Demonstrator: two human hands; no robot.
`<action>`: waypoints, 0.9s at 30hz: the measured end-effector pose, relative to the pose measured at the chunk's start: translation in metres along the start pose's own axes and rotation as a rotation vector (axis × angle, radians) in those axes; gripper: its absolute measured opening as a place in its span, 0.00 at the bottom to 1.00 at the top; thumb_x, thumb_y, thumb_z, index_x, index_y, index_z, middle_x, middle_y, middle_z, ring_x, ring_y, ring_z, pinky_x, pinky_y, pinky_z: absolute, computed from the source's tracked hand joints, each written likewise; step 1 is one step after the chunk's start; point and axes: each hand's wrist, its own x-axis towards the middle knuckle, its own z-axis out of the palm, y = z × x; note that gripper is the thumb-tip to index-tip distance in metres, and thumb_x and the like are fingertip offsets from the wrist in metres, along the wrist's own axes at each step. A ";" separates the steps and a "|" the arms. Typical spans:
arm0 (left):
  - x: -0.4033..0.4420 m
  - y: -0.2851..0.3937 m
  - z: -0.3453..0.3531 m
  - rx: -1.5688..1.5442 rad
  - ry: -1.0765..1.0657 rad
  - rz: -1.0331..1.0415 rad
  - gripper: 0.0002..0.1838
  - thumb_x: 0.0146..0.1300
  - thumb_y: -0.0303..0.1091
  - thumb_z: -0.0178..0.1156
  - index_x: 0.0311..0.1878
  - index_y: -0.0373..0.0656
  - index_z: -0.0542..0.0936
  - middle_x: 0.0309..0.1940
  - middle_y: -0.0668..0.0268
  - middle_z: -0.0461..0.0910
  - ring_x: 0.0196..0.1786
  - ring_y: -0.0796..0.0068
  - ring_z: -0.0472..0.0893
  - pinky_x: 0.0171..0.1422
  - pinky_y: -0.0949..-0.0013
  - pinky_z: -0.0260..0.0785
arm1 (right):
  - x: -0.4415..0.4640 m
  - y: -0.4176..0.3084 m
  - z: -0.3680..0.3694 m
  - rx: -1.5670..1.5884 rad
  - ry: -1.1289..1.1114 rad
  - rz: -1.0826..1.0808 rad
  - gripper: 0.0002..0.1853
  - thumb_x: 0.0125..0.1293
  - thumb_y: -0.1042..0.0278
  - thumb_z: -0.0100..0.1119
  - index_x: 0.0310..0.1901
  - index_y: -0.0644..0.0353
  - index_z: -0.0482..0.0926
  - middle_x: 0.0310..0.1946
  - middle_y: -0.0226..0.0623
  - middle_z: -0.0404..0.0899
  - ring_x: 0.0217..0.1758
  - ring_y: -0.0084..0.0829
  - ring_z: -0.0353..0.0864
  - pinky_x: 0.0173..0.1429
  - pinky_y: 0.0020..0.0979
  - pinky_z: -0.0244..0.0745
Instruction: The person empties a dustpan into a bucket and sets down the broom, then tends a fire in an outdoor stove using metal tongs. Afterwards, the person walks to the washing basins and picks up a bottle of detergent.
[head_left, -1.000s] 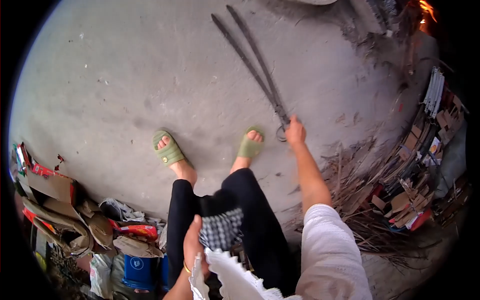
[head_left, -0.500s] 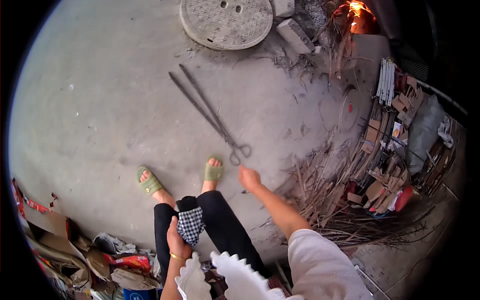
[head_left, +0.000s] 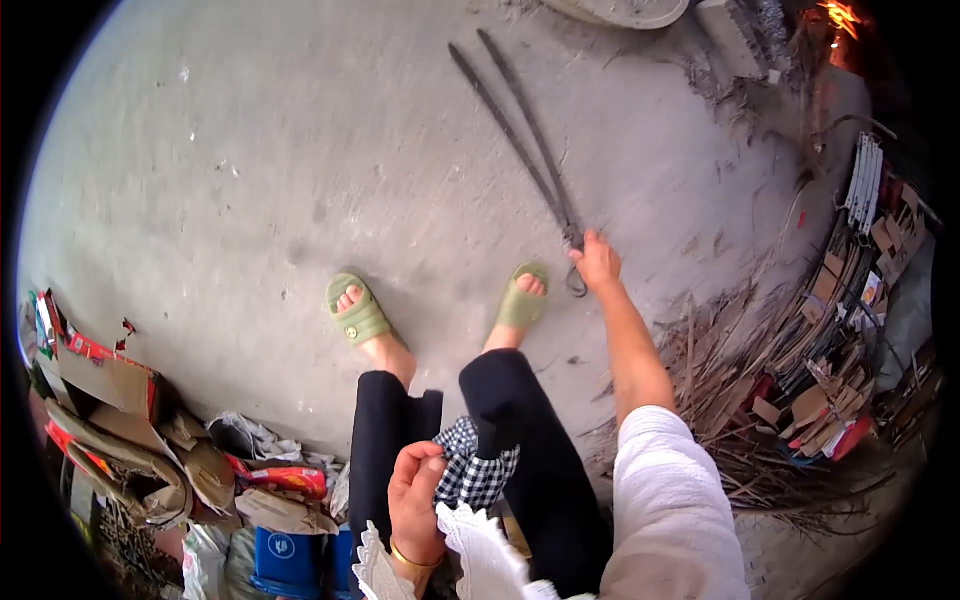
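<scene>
My right hand (head_left: 598, 262) is closed at the handle end of long dark metal fire tongs (head_left: 540, 160), covering one finger loop; the other loop shows just below the fingers. The tongs' arms lie on the concrete floor, slightly apart, pointing away to the upper left. Over my lap, my left hand (head_left: 413, 495) has its fingers curled at the edge of a black-and-white checked cloth (head_left: 478, 470) with black parts. Part of its grip is hidden. My feet, in green slippers (head_left: 360, 312), rest either side of my line of sight.
Dry twigs (head_left: 720, 400) and flattened cardboard (head_left: 810, 405) are heaped at the right. A fire (head_left: 840, 18) burns at the top right, near a concrete block (head_left: 733, 38) and a round lid (head_left: 630, 8). Cardboard boxes (head_left: 110, 380) and a blue bag (head_left: 285, 560) lie at the lower left.
My right hand has reached the tongs' handle and closed on it. My left fingers have shifted on the checked cloth. The view has tilted down and moved left, so the fire sits nearer the corner.
</scene>
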 end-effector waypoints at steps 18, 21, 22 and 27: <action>-0.063 0.019 0.047 0.165 -0.652 -0.027 0.26 0.50 0.17 0.48 0.56 0.31 0.66 0.47 0.63 0.72 0.48 0.75 0.73 0.51 0.77 0.63 | -0.312 -0.118 -0.211 0.727 0.385 -0.202 0.13 0.61 0.65 0.52 0.46 0.62 0.72 0.30 0.34 0.77 0.35 0.25 0.76 0.41 0.26 0.70; -0.080 0.036 0.053 0.246 -0.637 0.054 0.24 0.49 0.16 0.47 0.54 0.33 0.68 0.43 0.64 0.75 0.43 0.75 0.75 0.48 0.76 0.66 | -0.337 -0.132 -0.236 0.902 0.000 0.130 0.13 0.61 0.65 0.52 0.46 0.62 0.73 0.32 0.37 0.78 0.35 0.27 0.76 0.42 0.27 0.70; -0.083 0.045 0.053 0.205 -0.643 0.034 0.24 0.50 0.16 0.47 0.54 0.32 0.68 0.43 0.64 0.75 0.42 0.75 0.75 0.47 0.75 0.67 | -0.343 -0.140 -0.233 1.099 -0.056 0.196 0.15 0.61 0.67 0.51 0.49 0.61 0.71 0.33 0.35 0.78 0.35 0.27 0.77 0.40 0.27 0.71; -0.093 0.077 0.039 0.478 -0.570 0.233 0.21 0.49 0.18 0.51 0.51 0.32 0.71 0.39 0.64 0.76 0.40 0.75 0.75 0.45 0.76 0.66 | -0.306 -0.152 -0.236 1.722 -0.812 0.329 0.17 0.57 0.62 0.57 0.48 0.51 0.70 0.26 0.26 0.73 0.26 0.21 0.74 0.28 0.26 0.71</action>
